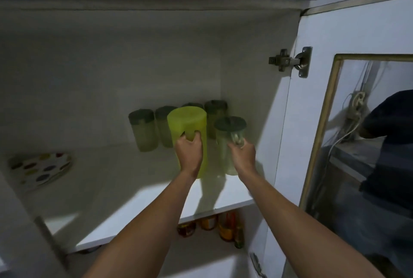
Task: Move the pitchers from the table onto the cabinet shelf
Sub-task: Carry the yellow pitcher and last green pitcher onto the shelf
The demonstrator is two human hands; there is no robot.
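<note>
A bright yellow-green pitcher stands on the white cabinet shelf, and my left hand grips its handle from the front. Just right of it stands a clear green pitcher with a dark lid; my right hand is closed around its clear handle. Behind them, against the back wall, several more clear green pitchers with dark lids stand in a row, among them one at the far left and one at the back right corner.
A stack of spotted plates lies at the shelf's left. The cabinet door with a glass pane hangs open on the right, its hinge above my right hand. Jars and bottles stand on the lower shelf.
</note>
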